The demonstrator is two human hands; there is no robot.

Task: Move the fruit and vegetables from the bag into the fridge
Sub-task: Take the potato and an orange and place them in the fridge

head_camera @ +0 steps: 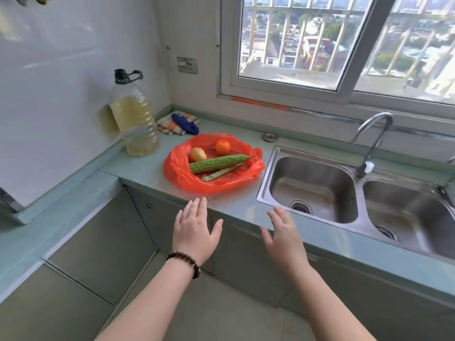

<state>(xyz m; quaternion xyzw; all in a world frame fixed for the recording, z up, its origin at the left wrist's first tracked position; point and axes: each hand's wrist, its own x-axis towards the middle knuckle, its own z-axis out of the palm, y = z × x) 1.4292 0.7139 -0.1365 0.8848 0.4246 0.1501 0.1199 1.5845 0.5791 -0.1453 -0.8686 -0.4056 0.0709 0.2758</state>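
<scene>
My left hand [194, 232] and right hand [283, 233] hover empty, fingers spread, just short of the bag [187, 175]; I'd grip the bitter gourd [216, 164] mid-length

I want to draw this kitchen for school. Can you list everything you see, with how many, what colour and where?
bag: 1, red-orange, open on counter left of sink
bitter gourd: 1, green, in bag
bean pod: 1, green, in bag, front
potato: 1, tan, in bag, back left
orange: 1, orange, in bag, back
oil bottle: 1, clear, yellow oil, by left wall
cloths: small pile, striped and blue, back corner
sink: 1 double, steel, right
tap: 1, silver, behind sink
left hand: open, beaded bracelet, before counter
right hand: open, before counter
</scene>
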